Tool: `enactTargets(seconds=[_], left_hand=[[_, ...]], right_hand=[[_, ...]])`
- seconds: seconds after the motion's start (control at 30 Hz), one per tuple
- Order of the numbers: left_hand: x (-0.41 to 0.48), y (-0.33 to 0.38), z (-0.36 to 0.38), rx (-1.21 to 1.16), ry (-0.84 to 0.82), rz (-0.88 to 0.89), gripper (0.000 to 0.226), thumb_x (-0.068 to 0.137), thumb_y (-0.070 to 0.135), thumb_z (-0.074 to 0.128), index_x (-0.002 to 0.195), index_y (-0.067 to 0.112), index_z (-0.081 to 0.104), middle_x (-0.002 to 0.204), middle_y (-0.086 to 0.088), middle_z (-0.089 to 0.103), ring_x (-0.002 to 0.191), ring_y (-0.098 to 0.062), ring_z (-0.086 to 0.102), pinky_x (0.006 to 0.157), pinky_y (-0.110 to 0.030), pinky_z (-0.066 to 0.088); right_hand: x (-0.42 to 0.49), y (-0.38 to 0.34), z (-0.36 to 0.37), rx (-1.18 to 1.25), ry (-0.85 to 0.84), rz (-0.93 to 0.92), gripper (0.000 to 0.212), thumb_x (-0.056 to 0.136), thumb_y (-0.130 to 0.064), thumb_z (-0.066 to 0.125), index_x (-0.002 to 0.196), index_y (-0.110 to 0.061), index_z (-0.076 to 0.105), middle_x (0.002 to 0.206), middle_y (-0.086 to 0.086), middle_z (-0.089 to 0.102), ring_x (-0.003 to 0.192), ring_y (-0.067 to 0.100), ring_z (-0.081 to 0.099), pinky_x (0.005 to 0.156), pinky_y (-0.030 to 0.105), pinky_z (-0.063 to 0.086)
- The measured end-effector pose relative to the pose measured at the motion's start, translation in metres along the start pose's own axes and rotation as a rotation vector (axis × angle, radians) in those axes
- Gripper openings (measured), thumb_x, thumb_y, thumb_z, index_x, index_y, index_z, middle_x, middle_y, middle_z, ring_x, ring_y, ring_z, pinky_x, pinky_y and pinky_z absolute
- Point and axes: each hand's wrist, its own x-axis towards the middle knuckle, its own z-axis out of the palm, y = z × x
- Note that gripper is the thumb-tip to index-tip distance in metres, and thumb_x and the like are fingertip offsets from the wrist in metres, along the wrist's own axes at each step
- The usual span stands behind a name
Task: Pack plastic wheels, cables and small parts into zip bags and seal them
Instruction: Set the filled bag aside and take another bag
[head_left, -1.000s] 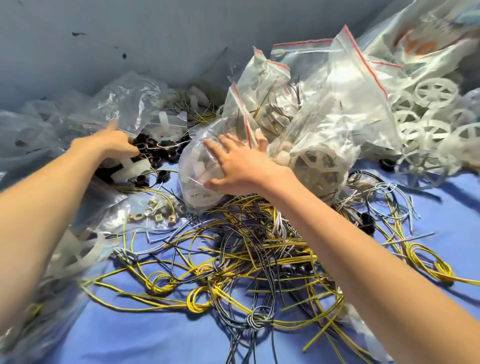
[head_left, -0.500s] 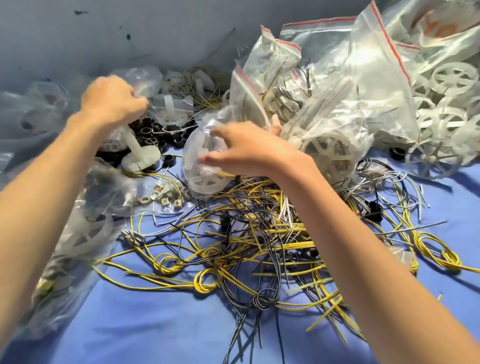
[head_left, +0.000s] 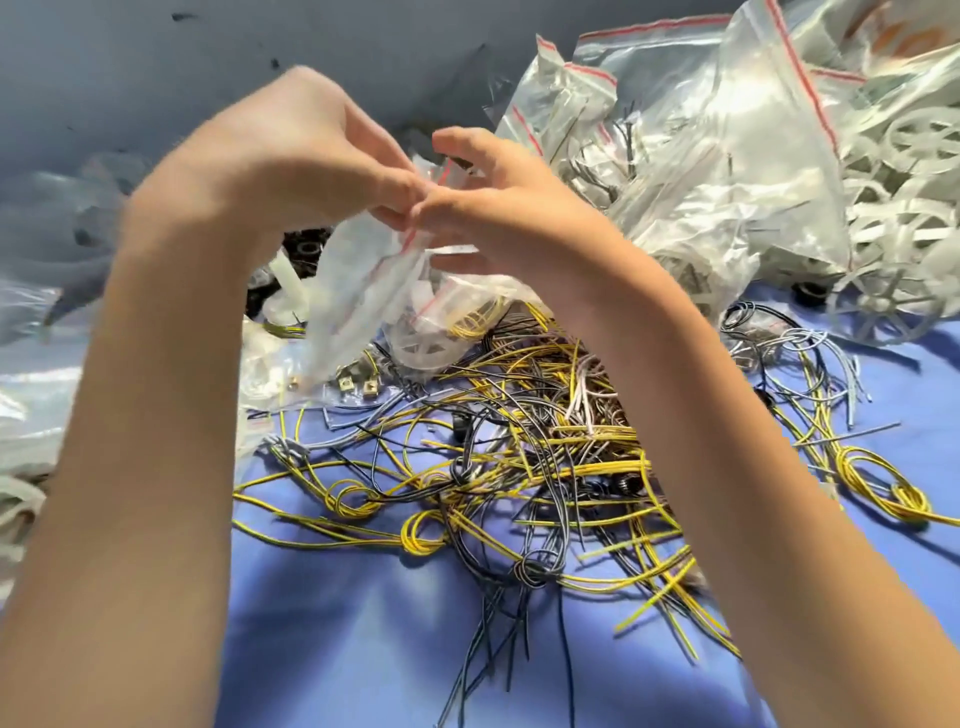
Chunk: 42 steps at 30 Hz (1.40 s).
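Both hands are raised together above the middle of the blue surface (head_left: 363, 649), meeting at the mouth of a clear zip bag (head_left: 358, 291) with a red stripe along its top. The left hand (head_left: 270, 156) has its fingers (head_left: 384, 182) curled down and pinching the bag's upper edge. The right hand (head_left: 498, 208) pinches the same edge just beside it with thumb and forefinger, its other fingers bent and lifted above; the fingertips of the two hands touch or nearly touch. The bag hangs from this grip, slanting down to the left and blurred. At its lower right a white spoked wheel (head_left: 428, 348) shows through clear plastic, though whether it lies in this bag or one behind cannot be told. Beneath the hands a tangle of yellow, grey and dark cables (head_left: 519, 457) spreads over the surface, several tied in small coils. Small square metal parts (head_left: 358, 385) lie in plastic near the bag's lower end. Filled zip bags (head_left: 727, 156) are heaped at upper right, with loose white wheels (head_left: 893, 306) beside them.
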Motion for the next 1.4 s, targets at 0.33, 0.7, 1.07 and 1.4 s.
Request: enactTargets(seconds=[0.33,0.7,1.07,1.4], left_hand=[[-0.021,-0.004,0.001,-0.159,-0.241,0.101,0.037,0.063,0.049,0.064,0.086,0.02,0.066,0.075,0.008,0.074,0.069,0.001,0.067,0.06,-0.001,0.041],[-0.017,-0.005,0.009,0.192,-0.244,0.178,0.018,0.071,0.032,0.066,0.078,0.016,0.061,0.073,0.003,0.07,0.08,-0.018,0.066,0.08,-0.039,0.052],[-0.021,-0.013,-0.005,0.031,0.054,0.236,0.017,0.071,0.025,0.057,0.076,0.04,0.051,0.083,0.004,0.063,0.069,-0.02,0.062,0.063,-0.032,0.048],[-0.017,-0.017,-0.004,0.235,-0.025,0.256,0.025,0.079,0.017,0.059,0.093,0.035,0.07,0.09,0.008,0.066,0.074,-0.016,0.06,0.074,-0.032,0.049]], right_hand=[[-0.013,-0.007,-0.022,0.014,0.044,-0.077,0.025,0.084,0.007,0.061,0.105,-0.006,0.063,0.088,0.021,0.064,0.062,0.01,0.06,0.062,0.019,0.055],[-0.013,-0.01,-0.021,-0.014,0.07,-0.055,0.014,0.085,-0.012,0.067,0.094,-0.01,0.057,0.082,0.007,0.061,0.069,0.009,0.064,0.067,0.024,0.059],[-0.006,0.008,-0.034,-0.438,0.011,0.032,0.044,0.081,0.0,0.055,0.122,-0.014,0.048,0.092,0.008,0.068,0.078,0.016,0.069,0.076,0.037,0.058],[-0.01,0.015,-0.043,-0.862,-0.14,0.17,0.024,0.076,-0.011,0.061,0.098,-0.01,0.068,0.084,0.008,0.073,0.08,0.021,0.07,0.078,0.04,0.056]])
